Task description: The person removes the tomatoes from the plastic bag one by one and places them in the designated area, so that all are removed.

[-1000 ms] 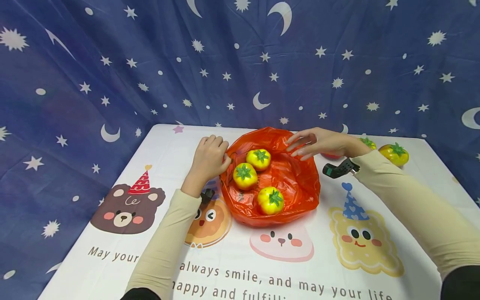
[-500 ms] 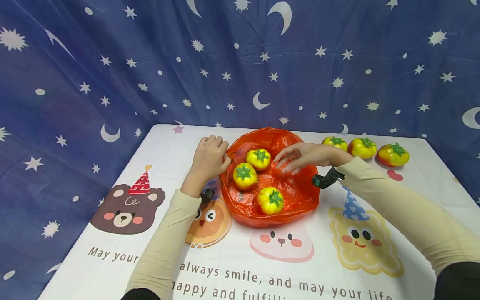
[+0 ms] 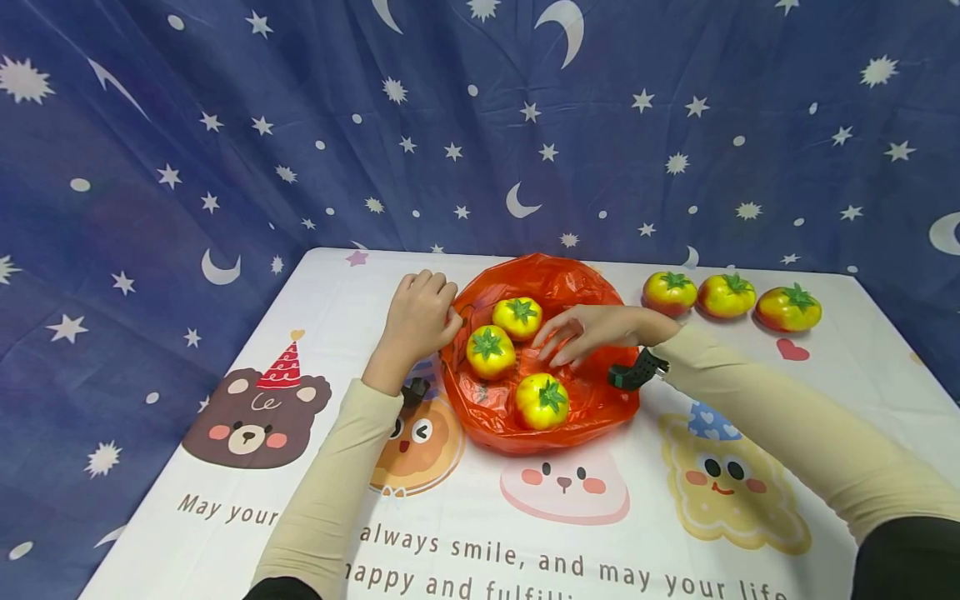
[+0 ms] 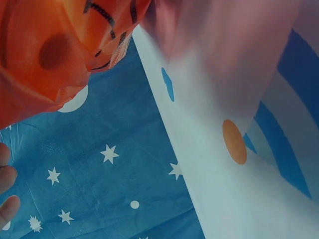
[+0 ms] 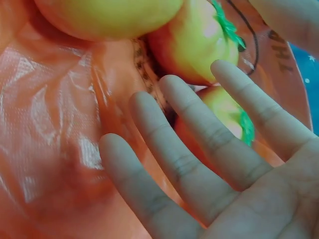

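A red plastic bag (image 3: 543, 279) lies spread wide, holding three yellow tomato-like fruits with green tops: one at the back (image 3: 517, 318), one at the left (image 3: 490, 352) and one at the front (image 3: 542, 402). At the bag's left rim, my left hand (image 3: 422, 317) has curled fingers and grips the edge; the contact is partly hidden. Over the bag's inside, to the right of the fruits, hovers my right hand (image 3: 588, 333), holding nothing. Its spread fingers (image 5: 174, 149) show in the right wrist view beside the fruits (image 5: 194, 42).
Three red-yellow fruits stand in a row at the back right: left (image 3: 670, 293), middle (image 3: 726, 296) and right (image 3: 788, 308). A white printed cloth (image 3: 300, 492) covers the table. Behind it hangs a blue star-patterned curtain (image 3: 450, 100).
My right hand has moved left and towards the front, from the bag's right rim to over its inside, uncovering the back-right fruits. My left hand has stayed at the rim.
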Demonstrator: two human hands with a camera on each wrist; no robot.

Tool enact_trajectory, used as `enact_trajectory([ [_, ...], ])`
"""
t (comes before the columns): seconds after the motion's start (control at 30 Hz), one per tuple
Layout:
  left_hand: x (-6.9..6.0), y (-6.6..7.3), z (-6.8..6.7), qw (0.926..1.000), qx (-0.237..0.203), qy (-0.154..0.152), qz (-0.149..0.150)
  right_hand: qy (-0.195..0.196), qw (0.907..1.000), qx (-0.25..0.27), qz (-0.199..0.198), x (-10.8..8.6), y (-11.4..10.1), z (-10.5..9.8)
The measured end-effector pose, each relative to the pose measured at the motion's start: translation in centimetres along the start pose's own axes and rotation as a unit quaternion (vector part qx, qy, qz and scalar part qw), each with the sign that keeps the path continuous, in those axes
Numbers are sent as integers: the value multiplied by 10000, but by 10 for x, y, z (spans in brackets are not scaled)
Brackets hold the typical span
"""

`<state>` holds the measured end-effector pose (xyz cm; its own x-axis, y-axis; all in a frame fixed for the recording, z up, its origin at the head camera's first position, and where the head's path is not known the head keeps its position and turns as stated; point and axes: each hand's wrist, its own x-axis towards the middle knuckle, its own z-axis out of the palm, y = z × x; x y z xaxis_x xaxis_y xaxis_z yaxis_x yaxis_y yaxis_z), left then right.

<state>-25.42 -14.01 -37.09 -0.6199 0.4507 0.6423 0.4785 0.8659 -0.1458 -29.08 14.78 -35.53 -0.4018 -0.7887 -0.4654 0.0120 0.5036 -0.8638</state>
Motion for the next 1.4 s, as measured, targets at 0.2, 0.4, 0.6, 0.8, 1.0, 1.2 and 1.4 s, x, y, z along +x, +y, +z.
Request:
enact_trajectory([
  [0.2, 0, 0, 0, 10000, 7, 2, -12, -94, 9999, 73, 8, 7, 1, 6],
  [0.4, -1, -1, 0, 10000, 8, 21, -10, -185, 9997, 187, 7, 13, 5, 9],
  [0.6, 0, 0, 0, 10000, 3, 36, 4, -238, 9996, 125, -18, 16, 7, 11],
  [0.8, 0, 0, -1, 10000, -22, 43, 10, -215, 9997, 135, -1, 18, 8, 14],
  [1.0, 0, 0, 0, 10000, 2, -7, -25, -255, 9995, 166, -36, 19, 8, 15],
  [1.2, 0, 0, 0, 10000, 5, 6, -26, -306, 9993, 207, 22, 19, 7, 16],
  [1.4, 0, 0, 0, 10000, 17, -10, -27, -375, 9991, 211, 34, 20, 8, 16],
])
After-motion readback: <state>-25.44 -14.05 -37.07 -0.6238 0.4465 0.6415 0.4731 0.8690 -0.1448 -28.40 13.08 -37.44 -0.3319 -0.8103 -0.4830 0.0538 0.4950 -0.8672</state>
